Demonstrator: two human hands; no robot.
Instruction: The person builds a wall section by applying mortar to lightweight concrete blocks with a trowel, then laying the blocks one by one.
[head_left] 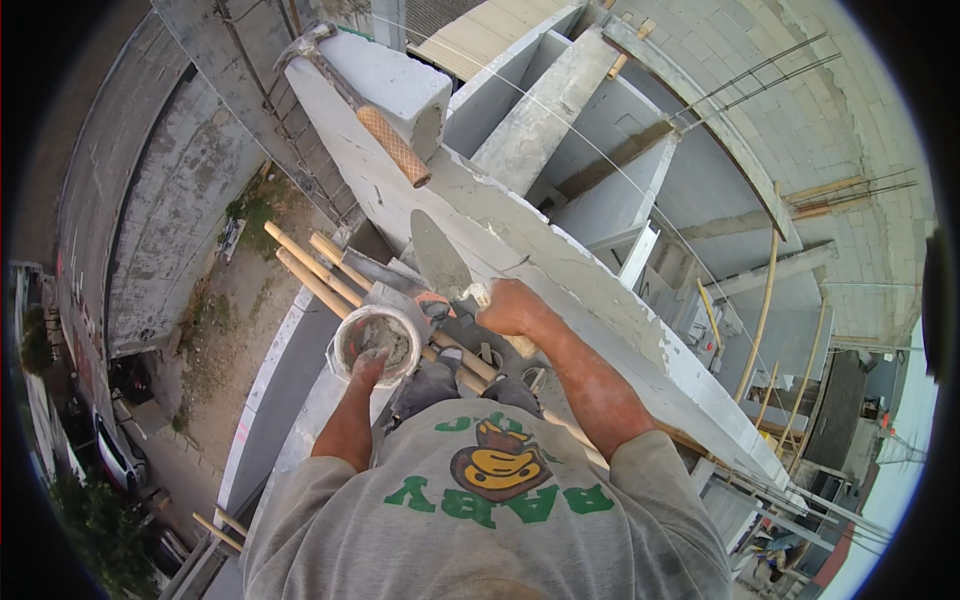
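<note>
Steel trowel (440, 255): we held it farther off and to the right of the bucket, its tip pointing far and slightly left, its long axis slanting back near and right.
Blade: dull grey, broad, tapering toward its tip.
Right hand (512, 305): our fingers were wrapped around the trowel's handle.
Left hand (368, 368): it reached into the white-rimmed bucket (412, 345) of grey mortar (392, 335); we could not tell how its fingers stood.
Edges: pale wall (600, 310) just beside the blade, wooden poles (315, 258) jutting far left, hammer (395, 147) beyond the tip.
Room: we had a gap between blade and bucket; open ground (220, 330) lay well left.
</note>
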